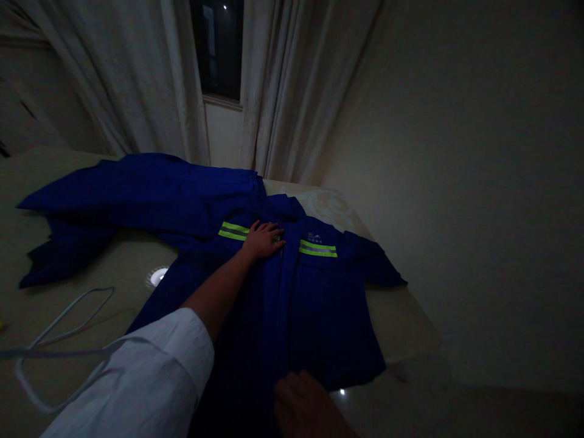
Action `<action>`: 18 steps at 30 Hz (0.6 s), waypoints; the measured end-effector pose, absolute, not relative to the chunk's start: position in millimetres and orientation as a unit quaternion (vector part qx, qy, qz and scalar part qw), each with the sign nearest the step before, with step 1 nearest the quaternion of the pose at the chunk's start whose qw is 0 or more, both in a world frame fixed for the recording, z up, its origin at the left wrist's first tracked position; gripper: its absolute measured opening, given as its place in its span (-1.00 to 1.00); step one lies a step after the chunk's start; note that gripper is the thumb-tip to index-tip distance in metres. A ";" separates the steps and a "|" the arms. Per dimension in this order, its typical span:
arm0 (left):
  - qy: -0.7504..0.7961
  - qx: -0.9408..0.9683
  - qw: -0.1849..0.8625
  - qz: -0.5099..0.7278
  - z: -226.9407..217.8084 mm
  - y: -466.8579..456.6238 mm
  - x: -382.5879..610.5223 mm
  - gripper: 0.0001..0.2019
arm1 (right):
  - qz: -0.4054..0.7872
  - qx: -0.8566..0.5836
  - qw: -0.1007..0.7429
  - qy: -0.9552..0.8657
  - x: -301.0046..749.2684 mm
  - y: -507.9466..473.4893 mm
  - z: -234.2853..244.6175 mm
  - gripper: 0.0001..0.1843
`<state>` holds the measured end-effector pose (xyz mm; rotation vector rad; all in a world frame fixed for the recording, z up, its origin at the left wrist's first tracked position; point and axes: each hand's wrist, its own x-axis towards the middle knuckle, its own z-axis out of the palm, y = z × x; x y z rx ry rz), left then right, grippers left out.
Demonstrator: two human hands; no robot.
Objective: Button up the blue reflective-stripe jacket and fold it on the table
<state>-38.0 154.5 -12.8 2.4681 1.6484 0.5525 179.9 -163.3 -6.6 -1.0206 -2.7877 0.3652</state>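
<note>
A dark blue work jacket [314, 304] with yellow-green reflective stripes [318, 249] lies spread on a bed [401, 322]. My left hand [263, 238] lies flat on the jacket's chest, fingers stretched out over the front opening, with its white sleeve rolled back. My right hand [303, 406] rests at the jacket's lower hem near the bottom of the view. It is dark, and its fingers are hard to make out. One jacket sleeve [376, 261] sticks out to the right.
More blue cloth [132, 194] lies bunched across the far left of the bed. A white clothes hanger [55, 340] lies at the near left. Pale curtains [283, 91] and a dark window [218, 48] stand behind. A bare wall [479, 182] is on the right.
</note>
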 end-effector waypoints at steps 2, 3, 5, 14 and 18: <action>0.539 0.818 0.047 0.194 -6.2 151.9 -37.3 -0.49 | 0.140 -0.371 0.087 -0.914 179.4 -171.9 -2.2 -0.86; 0.533 0.821 0.039 0.201 -1.8 149.1 -36.4 -0.52 | 0.155 -0.394 0.098 -0.900 178.5 -172.3 3.2 -0.86; 0.519 0.829 0.031 0.205 7.7 138.0 -33.2 -0.55 | 0.192 -0.443 0.137 -0.865 175.7 -171.2 15.3 -0.84; 0.567 0.810 0.064 0.134 -5.2 -17.2 -4.3 -0.43 | 0.189 -0.440 0.223 -0.849 164.3 -182.0 17.4 -0.87; 0.571 0.806 0.084 0.133 -14.9 -39.6 -0.7 -0.32 | 0.117 -0.386 0.190 -0.895 172.2 -195.3 8.0 -0.89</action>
